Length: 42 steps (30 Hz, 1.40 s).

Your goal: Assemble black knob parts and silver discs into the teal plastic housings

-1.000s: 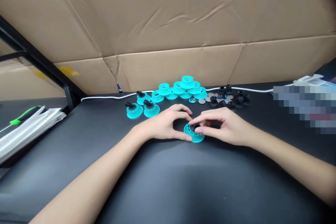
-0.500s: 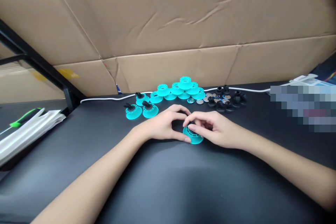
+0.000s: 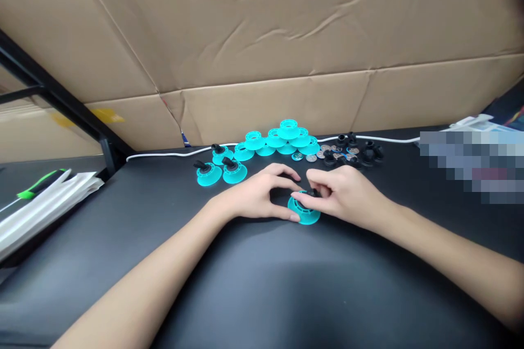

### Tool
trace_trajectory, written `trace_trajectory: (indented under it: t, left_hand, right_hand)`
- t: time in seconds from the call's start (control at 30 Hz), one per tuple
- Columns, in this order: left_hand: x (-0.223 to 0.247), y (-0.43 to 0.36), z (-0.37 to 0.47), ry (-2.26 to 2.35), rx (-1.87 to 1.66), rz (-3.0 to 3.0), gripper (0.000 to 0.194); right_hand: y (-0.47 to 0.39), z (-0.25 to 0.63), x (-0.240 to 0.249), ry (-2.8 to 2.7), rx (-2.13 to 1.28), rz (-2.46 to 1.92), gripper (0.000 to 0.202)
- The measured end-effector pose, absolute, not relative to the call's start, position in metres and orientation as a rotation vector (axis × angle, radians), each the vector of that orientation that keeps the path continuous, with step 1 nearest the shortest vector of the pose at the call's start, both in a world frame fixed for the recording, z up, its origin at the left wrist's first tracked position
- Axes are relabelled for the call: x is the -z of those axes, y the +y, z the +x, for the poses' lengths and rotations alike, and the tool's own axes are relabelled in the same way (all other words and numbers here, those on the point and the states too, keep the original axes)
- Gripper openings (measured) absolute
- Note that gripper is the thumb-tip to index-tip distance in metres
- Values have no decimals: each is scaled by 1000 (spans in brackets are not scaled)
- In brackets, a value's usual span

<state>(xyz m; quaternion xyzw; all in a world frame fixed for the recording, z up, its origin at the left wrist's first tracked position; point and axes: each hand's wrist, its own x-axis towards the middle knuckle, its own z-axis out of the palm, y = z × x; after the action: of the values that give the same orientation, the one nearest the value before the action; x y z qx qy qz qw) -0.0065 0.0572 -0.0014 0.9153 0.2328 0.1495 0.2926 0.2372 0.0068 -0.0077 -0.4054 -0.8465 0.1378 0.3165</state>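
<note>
A turquoise cone-shaped part [image 3: 305,215] stands on the black table between my hands, a black piece in its top. My left hand [image 3: 268,193] is curved round its left side, thumb and fingers holding the rim. Over its top, my right hand [image 3: 341,193] pinches the black piece [image 3: 312,193], which the fingers mostly hide. To the left stand three turquoise parts with black pieces on top, one of them here [image 3: 234,172]. Behind my hands is a stack of turquoise parts [image 3: 289,130] without black pieces.
Several round metallic discs [image 3: 311,158] and black pieces [image 3: 369,152] lie right of the stack. A white cable [image 3: 393,139] runs along the cardboard wall [image 3: 270,103]. At the left are a green-black screwdriver [image 3: 39,184] and white packets [image 3: 45,210]. A blurred patch covers the right side.
My right hand has turned, its fingers now curled closer together round the black piece. The turquoise part has shifted slightly to the right. My left hand has barely moved.
</note>
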Motion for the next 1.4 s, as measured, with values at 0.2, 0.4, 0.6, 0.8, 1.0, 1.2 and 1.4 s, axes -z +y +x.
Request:
trace_trajectory:
  t: [0.2, 0.4, 0.6, 0.8, 1.0, 1.2, 1.4]
  left_hand:
    - [1, 58, -7, 629, -387, 2431, 50]
    - [-1, 60, -10, 619, -366, 2430, 45]
    - [0, 63, -12, 606, -361, 2433, 48]
    - [0, 61, -11, 605, -360, 2446, 49]
    - [-2, 58, -8, 588, -379, 2456, 48]
    - [1, 59, -9, 579, -386, 2413, 46]
    - [2, 61, -9, 550, -391, 2422, 43]
  right_hand:
    - [1, 241, 9, -2224, -493, -1000, 29]
    - [10, 260, -1, -2309, -893, -811, 27]
    - [22, 273, 3, -2278, -1203, -782, 38]
    - [15, 255, 8, -2171, -1093, -860, 27]
    - [-2, 229, 9, -2111, -737, -988, 33]
    - [7, 242, 8, -2229, -858, -806, 26]
    - [12, 242, 12, -2152, -1063, -869, 24]
